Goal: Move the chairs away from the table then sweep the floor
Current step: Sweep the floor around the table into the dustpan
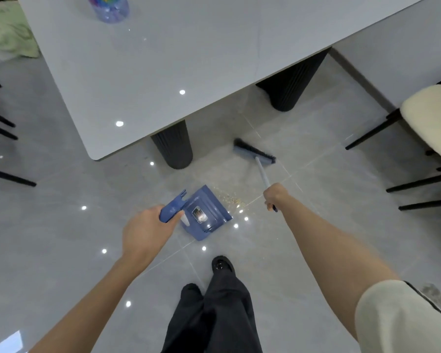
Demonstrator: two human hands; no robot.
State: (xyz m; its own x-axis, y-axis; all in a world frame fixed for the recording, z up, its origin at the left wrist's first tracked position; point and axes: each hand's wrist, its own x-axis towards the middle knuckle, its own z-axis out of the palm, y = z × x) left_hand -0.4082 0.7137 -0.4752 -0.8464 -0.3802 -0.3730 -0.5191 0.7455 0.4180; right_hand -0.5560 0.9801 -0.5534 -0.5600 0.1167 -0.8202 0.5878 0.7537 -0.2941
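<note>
broom point(255, 153) | gripped by right hand point(274, 196) | dustpan point(205, 212) handle gripped by left hand point(144, 231)

I can read no text, brand, number or sign anywhere in my view. The only label-like mark I see is a small rectangular sticker point(199, 214) on the inner face of the blue plastic dustpan point(206, 212), and glare and blur leave whatever is printed on it illegible to me. The clear bluish plastic bottle point(109, 7) at the far edge of the glossy pale grey tabletop point(163, 59) shows a multicoloured band, but I can make out no letters on it.
</note>
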